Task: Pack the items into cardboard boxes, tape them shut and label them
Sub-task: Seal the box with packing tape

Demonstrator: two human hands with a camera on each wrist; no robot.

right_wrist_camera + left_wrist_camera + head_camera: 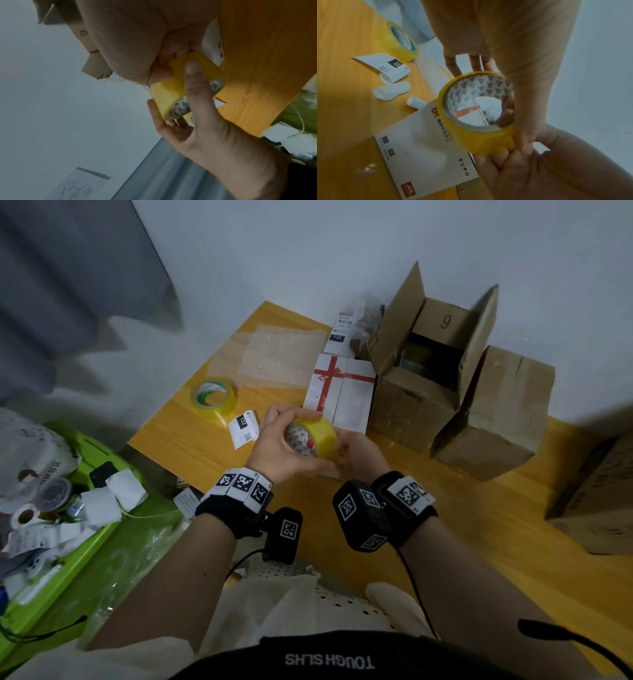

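Fingers [453, 66] of the left hand [274, 446] and right hand [359, 453] clasp the yellow tape roll [317, 438] above the white gift box [342, 392], probably hunting its loose end for sealing.

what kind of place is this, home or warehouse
Probably a makeshift home packing corner: brown cardboard boxes on a small wooden table against a plain wall, yellow tape roll in both hands, printed shipping label.
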